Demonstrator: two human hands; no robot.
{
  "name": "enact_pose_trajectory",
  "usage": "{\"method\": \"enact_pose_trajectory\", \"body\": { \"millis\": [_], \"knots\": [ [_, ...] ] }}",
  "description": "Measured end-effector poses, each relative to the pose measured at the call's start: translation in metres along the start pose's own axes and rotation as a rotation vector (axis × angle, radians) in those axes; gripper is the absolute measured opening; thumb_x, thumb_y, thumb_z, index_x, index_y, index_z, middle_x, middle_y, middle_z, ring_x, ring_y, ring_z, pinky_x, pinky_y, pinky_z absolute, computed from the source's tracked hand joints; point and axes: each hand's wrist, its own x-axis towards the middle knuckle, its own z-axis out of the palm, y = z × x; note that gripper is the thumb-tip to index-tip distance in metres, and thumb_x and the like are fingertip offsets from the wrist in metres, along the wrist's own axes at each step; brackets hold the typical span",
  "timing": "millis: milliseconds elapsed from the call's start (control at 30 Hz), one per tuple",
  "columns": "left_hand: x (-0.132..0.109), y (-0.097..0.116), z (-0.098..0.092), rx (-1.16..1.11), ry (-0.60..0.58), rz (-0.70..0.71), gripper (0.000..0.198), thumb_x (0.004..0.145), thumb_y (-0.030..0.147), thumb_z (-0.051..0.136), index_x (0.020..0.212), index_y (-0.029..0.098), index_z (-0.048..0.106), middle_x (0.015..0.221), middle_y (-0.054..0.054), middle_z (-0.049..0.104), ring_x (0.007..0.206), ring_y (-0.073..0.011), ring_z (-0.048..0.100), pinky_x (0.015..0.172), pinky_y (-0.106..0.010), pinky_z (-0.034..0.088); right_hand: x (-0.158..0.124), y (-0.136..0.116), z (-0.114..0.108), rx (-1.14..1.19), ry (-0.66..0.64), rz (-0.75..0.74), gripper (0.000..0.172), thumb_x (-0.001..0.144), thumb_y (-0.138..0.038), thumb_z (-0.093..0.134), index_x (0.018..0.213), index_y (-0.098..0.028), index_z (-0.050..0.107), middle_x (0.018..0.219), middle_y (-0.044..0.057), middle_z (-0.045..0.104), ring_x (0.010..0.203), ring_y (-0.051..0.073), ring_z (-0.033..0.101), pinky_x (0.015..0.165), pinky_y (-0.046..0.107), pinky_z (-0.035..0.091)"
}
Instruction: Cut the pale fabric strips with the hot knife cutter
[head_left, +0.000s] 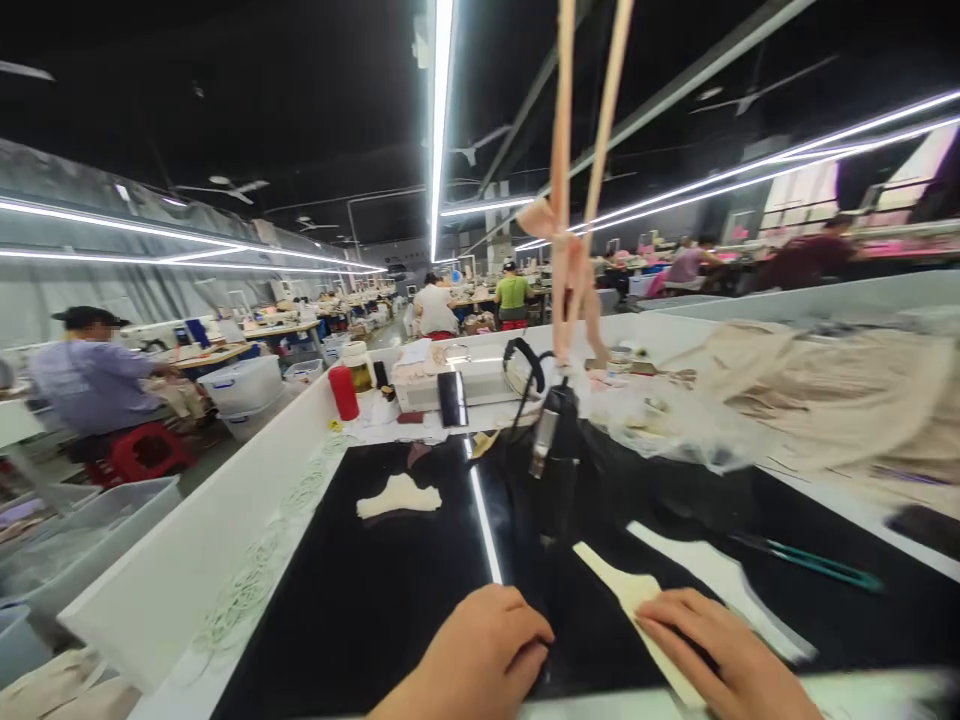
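My left hand (484, 650) rests on the glossy black worktop (360, 600) near its front edge, fingers curled under with nothing visible in them. My right hand (720, 650) lies beside it, fingers pressed flat on a cream fabric piece (626, 595). Just beyond both hands stands a small black tool with a metal tip (551, 440) and a black cable. Another cream fabric piece (397, 497) lies alone further left on the black surface.
Teal-handled scissors (814, 565) lie to the right. Beige fabric (832, 395) is heaped at the right rear. Peach straps (570, 200) hang from above. A red bottle (344, 392) stands at the back. A white wall (195, 540) edges the bench; people work at distant tables.
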Motion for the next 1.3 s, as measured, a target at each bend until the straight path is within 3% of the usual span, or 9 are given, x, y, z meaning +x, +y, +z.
{"method": "enact_pose_trajectory", "body": {
  "millis": [233, 400, 533, 767, 1200, 1300],
  "knots": [
    [0.009, 0.035, -0.004, 0.062, -0.089, -0.007, 0.026, 0.098, 0.018, 0.058, 0.119, 0.026, 0.073, 0.105, -0.005, 0.072, 0.098, -0.0226, 0.068, 0.09, -0.031, 0.051, 0.005, -0.017, -0.002, -0.02, -0.069, 0.194, 0.032, 0.103, -0.043, 0.05, 0.09, -0.027, 0.074, 0.095, 0.005, 0.075, 0.09, 0.024, 0.071, 0.083, 0.036, 0.055],
    [0.027, 0.059, 0.003, 0.194, -0.12, -0.02, 0.036, 0.1, 0.027, 0.059, 0.136, 0.024, 0.063, 0.107, -0.008, 0.071, 0.095, -0.026, 0.069, 0.083, -0.033, 0.053, 0.01, -0.027, -0.002, 0.022, -0.076, 0.253, 0.032, 0.101, -0.041, 0.048, 0.083, -0.027, 0.07, 0.086, 0.002, 0.073, 0.084, 0.023, 0.069, 0.078, 0.035, 0.05],
    [0.039, 0.07, 0.006, 0.263, -0.12, -0.037, 0.035, 0.101, 0.032, 0.059, 0.135, 0.023, 0.062, 0.105, -0.008, 0.07, 0.093, -0.027, 0.069, 0.081, -0.034, 0.054, 0.014, -0.029, -0.001, 0.034, -0.087, 0.307, 0.035, 0.101, -0.043, 0.044, 0.078, -0.027, 0.065, 0.084, 0.003, 0.072, 0.082, 0.024, 0.067, 0.073, 0.035, 0.048],
    [0.041, 0.07, 0.01, 0.298, -0.118, -0.038, 0.029, 0.103, 0.035, 0.058, 0.128, 0.022, 0.063, 0.106, -0.007, 0.07, 0.094, -0.0276, 0.069, 0.084, -0.038, 0.054, 0.018, -0.029, -0.004, 0.045, -0.136, 0.332, 0.034, 0.1, -0.042, 0.042, 0.079, -0.027, 0.064, 0.085, 0.003, 0.072, 0.083, 0.025, 0.066, 0.075, 0.036, 0.046],
    [0.047, 0.054, 0.021, 0.262, -0.157, 0.098, 0.041, 0.102, 0.04, 0.06, 0.14, 0.025, 0.057, 0.105, -0.007, 0.07, 0.092, -0.0279, 0.069, 0.078, -0.038, 0.053, 0.02, -0.029, -0.017, 0.102, -0.146, 0.43, 0.032, 0.096, -0.046, 0.048, 0.079, -0.027, 0.068, 0.087, 0.002, 0.074, 0.084, 0.023, 0.068, 0.078, 0.033, 0.049],
    [0.048, 0.053, 0.023, 0.238, -0.159, 0.111, 0.042, 0.101, 0.041, 0.062, 0.14, 0.025, 0.057, 0.104, -0.007, 0.07, 0.091, -0.0286, 0.07, 0.076, -0.038, 0.053, 0.03, -0.026, -0.028, 0.123, -0.142, 0.481, 0.032, 0.096, -0.047, 0.05, 0.081, -0.027, 0.07, 0.067, -0.001, 0.07, 0.067, 0.02, 0.066, 0.068, 0.03, 0.048]
  ]
}}
